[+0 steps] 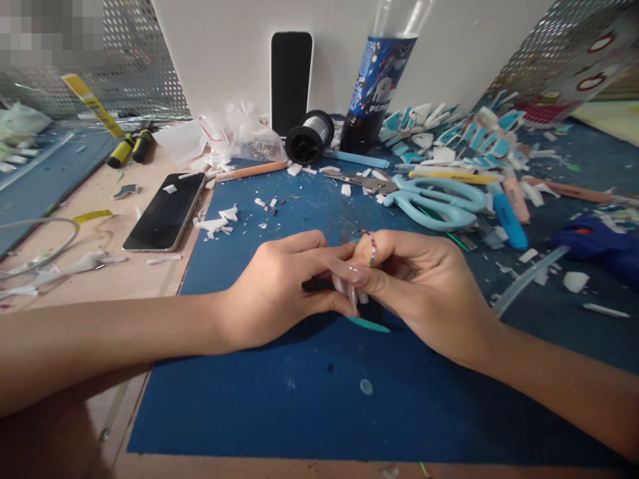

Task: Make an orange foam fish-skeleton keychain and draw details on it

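Observation:
My left hand [287, 283] and my right hand [429, 286] meet above the blue mat [239, 406], fingertips touching and overlapping. Both are closed in a pinch, and the curled fingers hide whatever lies between them. At the tip of my left thumb, a thin pointed teal sliver [369, 324] sticks out to the right; whether it is gripped or attached there I cannot tell. A small multicoloured band [372, 249] crosses my right index finger. Just beyond my right hand lie light-blue-handled scissors [434, 199].
Behind the hands stand a Pepsi bottle [382, 86], an upright phone [291, 83] and a wire spool [309, 138]. Another phone [164, 213] lies at left. White and blue scraps [464, 133] pile at back right, near a blue marker [509, 219] and a dark blue tool [599, 246].

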{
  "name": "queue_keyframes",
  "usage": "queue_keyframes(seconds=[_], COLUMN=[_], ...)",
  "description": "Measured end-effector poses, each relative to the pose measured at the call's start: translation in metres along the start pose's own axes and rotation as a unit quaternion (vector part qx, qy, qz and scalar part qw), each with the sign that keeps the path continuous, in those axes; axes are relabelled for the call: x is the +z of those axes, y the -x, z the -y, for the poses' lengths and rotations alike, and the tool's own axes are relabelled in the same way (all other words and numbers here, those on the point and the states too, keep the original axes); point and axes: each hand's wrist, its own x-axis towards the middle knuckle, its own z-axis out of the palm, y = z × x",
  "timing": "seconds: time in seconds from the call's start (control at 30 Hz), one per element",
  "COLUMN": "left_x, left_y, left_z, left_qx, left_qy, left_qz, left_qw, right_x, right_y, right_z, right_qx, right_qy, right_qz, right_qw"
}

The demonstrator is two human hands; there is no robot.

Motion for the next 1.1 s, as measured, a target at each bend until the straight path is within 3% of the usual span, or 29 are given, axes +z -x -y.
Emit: queue_keyframes(seconds=[0.1,0.23,0.43,0.87,1.1], left_x=[0.000,0.000,0.001,-0.001,-0.002], left_y=[0.000,0.001,0.004,-0.008,-0.010], left_z=[0.001,0.000,-0.001,0.001,0.002], left_qx=[-0.051,-0.144,-0.143,-0.249,-0.258], left_qy=[0.064,0.192,0.249,0.367,0.361], left_qz=[0.017,0.019,-0.033,-0.027,-0.062], left_qw=[0.996,0.971,0.957,0.896,0.894], right_x=[-0.002,-0.006,-0.004,-0.005,-0.007], right_y=[-0.002,-0.004,-0.002,-0.001,-0.002], right_z=[-0.001,-0.003,-0.002,-0.002,-0.001], right_qx=[0.016,0.032,0.056,0.016,0.028], right_qy=[-0.011,-0.036,-0.096,-0.031,-0.064], right_qz=[-0.010,0.000,0.012,-0.026,-0.069], right_qw=[1.000,0.999,0.994,0.999,0.995])
